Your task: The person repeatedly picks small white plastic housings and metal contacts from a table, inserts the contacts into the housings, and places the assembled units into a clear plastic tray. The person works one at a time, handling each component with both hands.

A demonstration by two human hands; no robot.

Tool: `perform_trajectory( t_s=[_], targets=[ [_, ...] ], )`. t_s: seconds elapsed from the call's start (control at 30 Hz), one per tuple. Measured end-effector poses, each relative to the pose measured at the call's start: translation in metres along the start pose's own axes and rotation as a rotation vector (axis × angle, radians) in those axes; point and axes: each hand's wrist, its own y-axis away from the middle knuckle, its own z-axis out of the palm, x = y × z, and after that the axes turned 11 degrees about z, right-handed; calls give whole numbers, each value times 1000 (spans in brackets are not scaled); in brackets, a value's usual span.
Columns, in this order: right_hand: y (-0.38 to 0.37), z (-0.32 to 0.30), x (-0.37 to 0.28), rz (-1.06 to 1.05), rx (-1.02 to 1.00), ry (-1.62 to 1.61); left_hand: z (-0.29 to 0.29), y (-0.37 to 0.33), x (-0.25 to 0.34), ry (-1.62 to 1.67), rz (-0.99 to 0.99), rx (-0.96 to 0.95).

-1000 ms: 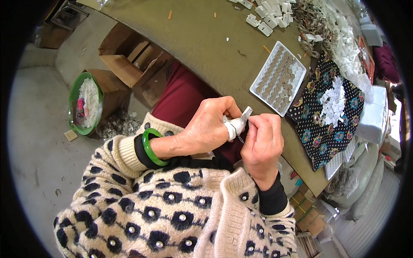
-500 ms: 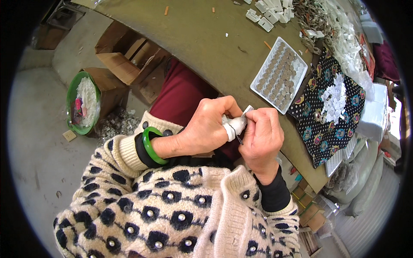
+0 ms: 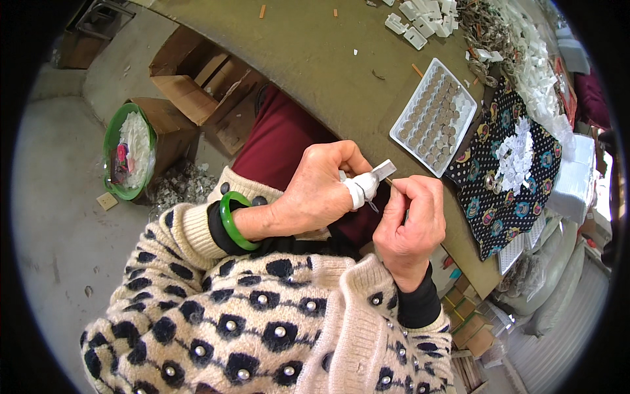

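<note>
My left hand, with a green bangle at the wrist, is closed on a small white plastic piece. That piece sticks out past the fingertips toward the right. A white wrapping tied with dark thread covers one of its digits. Just to the right, my right hand pinches a thin brownish sliver between thumb and forefinger. Its tip lies close beside the white piece; whether the two touch I cannot tell. Both hands are in front of my chest, by the table edge.
On the green table lies a white tray of round grey discs. A patterned cloth carries a heap of white bits. White plastic housings lie at the far side. Left on the floor stand a green basin and a cardboard box.
My right hand has drawn away to the right and slightly down from the left hand. The white piece now shows more fully, and the brownish sliver has come into view.
</note>
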Motion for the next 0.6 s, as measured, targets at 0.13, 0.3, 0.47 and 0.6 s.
perform_trajectory(
  t_s=[0.13,0.3,0.47,0.6],
  targets=[
    [0,3,1,7,-21,24,0,0,0,-53,28,-4],
    [0,8,5,-66,-40,72,1,0,-1,-85,67,-8],
    [1,14,8,-109,-26,116,0,-1,-3,-140,146,-14],
    [1,15,10,-123,-23,97,0,-1,-5,-179,191,-27]
  ],
)
